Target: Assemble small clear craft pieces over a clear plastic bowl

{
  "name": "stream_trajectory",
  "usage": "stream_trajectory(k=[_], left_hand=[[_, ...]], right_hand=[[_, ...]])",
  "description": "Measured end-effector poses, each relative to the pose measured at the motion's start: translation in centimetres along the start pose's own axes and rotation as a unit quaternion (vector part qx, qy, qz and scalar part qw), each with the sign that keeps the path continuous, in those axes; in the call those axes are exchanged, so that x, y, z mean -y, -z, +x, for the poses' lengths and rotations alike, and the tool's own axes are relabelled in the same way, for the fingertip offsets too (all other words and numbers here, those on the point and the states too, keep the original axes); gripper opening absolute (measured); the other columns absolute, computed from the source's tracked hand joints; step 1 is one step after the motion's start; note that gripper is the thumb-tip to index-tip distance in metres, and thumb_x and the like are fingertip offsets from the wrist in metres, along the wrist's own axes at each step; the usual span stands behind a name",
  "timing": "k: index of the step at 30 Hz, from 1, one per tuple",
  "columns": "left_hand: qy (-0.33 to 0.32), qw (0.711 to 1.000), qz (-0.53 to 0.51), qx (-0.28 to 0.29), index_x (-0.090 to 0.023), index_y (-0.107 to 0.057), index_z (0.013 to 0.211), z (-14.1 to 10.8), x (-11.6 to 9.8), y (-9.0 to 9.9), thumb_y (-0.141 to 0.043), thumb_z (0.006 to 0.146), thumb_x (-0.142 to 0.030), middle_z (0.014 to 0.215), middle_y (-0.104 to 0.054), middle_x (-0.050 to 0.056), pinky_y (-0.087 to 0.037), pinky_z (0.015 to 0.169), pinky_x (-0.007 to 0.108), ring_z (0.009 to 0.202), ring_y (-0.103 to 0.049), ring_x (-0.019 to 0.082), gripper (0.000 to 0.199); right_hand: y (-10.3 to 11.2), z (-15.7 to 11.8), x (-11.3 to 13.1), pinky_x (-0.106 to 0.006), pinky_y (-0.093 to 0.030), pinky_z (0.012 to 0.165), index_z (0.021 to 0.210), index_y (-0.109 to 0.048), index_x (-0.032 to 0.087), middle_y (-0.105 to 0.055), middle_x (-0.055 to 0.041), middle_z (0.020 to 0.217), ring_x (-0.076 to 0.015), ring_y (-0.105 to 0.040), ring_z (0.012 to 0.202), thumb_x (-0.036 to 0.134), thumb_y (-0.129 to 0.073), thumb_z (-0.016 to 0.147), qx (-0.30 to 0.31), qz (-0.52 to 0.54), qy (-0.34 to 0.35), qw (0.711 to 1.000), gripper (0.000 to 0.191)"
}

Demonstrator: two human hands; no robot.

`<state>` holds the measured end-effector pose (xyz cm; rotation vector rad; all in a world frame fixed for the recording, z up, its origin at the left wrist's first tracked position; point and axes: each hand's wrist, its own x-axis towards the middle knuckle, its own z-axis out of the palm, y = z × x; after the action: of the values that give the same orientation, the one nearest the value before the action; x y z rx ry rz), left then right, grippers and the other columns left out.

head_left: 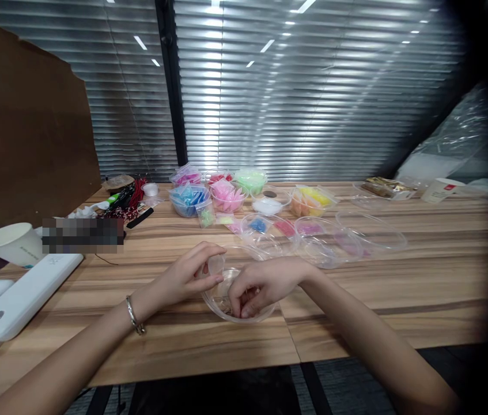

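Left hand (196,271) grips a small clear cup (216,265) between thumb and fingers, its tilt unclear; right hand (254,288) dips bunched fingertips into a clear round bowl (214,304), hiding whether they hold anything. That bowl stands near the front edge of the table (399,294), mouth upward, the small cup at its eleven o'clock. Clear round containers (319,253) spread from one to two o'clock, in front of some bowls of coloured packets (189,208) ranged from eleven to one. A long white device (36,294) lies at nine o'clock, slanting toward two.
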<state>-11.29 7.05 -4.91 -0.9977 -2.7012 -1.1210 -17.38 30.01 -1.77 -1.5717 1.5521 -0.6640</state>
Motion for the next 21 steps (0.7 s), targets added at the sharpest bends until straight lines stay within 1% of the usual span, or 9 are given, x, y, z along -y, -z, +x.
stream_trajectory(k=[4,10,12,14,16,18,21], left_hand=[[0.005,1.000,-0.006,0.003,-0.024,-0.044,0.132,-0.1,0.0,0.0,-0.053,0.092,-0.041,0.129,-0.050,0.009,-0.047,0.096,0.031,0.121,-0.049,0.021,0.045],[0.002,1.000,-0.006,0.000,-0.025,-0.044,0.132,0.1,-0.1,0.1,-0.055,0.092,-0.041,0.128,-0.051,0.007,-0.045,0.099,0.031,0.119,-0.050,0.019,0.045],[0.002,1.000,-0.003,-0.001,-0.025,-0.044,0.132,0.1,-0.2,0.2,-0.054,0.092,-0.040,0.128,-0.051,0.007,-0.046,0.098,0.031,0.119,-0.051,0.019,0.044],[0.000,1.000,-0.002,-0.002,-0.024,-0.044,0.132,0.1,-0.1,0.3,-0.054,0.092,-0.040,0.128,-0.052,0.008,-0.046,0.097,0.030,0.118,-0.051,0.019,0.044],[0.000,1.000,-0.001,-0.007,-0.024,-0.043,0.132,0.0,0.1,0.2,-0.054,0.092,-0.039,0.128,-0.052,0.008,-0.047,0.094,0.029,0.114,-0.053,0.018,0.045],[0.006,1.000,-0.002,-0.017,-0.024,-0.040,0.135,-0.1,0.5,0.1,-0.055,0.091,-0.039,0.130,-0.051,0.009,-0.048,0.086,0.026,0.105,-0.056,0.015,0.048],[0.012,0.998,-0.031,-0.044,-0.022,-0.039,0.133,-0.4,1.4,-0.4,-0.058,0.090,-0.037,0.125,-0.053,0.010,-0.048,0.074,0.022,0.090,-0.057,0.012,0.050]], right_hand=[[-0.1,0.0,0.4,-0.011,-0.040,0.064,0.092,-0.064,0.010,-0.061,0.0001,0.081,-0.0038,-0.052,0.069,0.013,-0.060,0.086,-0.012,-0.017,0.003,1.000,0.008],[-0.2,0.2,1.1,-0.011,-0.040,0.062,0.091,-0.065,0.009,-0.061,0.0005,0.079,-0.0035,-0.053,0.068,0.010,-0.059,0.083,-0.022,-0.027,-0.023,0.999,0.010],[-0.2,0.2,1.1,-0.012,-0.041,0.063,0.091,-0.065,0.009,-0.062,-0.0001,0.080,-0.0042,-0.054,0.069,0.012,-0.059,0.084,-0.030,-0.020,-0.023,0.999,0.009],[-0.2,0.1,0.9,-0.014,-0.044,0.065,0.095,-0.064,0.010,-0.063,-0.0017,0.082,-0.0062,-0.057,0.072,0.018,-0.057,0.088,-0.041,0.012,-0.030,0.999,0.012],[-0.2,0.1,0.7,-0.018,-0.047,0.069,0.100,-0.062,0.011,-0.064,-0.0040,0.086,-0.0087,-0.059,0.076,0.026,-0.055,0.092,-0.067,0.051,-0.035,0.996,0.019],[-0.2,0.1,0.5,-0.021,-0.048,0.072,0.101,-0.062,0.012,-0.064,-0.0052,0.089,-0.0100,-0.060,0.078,0.029,-0.055,0.093,-0.109,0.083,-0.026,0.990,0.021],[-0.1,0.1,0.3,-0.020,-0.046,0.065,0.099,-0.061,0.012,-0.061,-0.0037,0.084,-0.0087,-0.057,0.074,0.028,-0.057,0.092,-0.173,0.126,-0.004,0.977,0.018]])
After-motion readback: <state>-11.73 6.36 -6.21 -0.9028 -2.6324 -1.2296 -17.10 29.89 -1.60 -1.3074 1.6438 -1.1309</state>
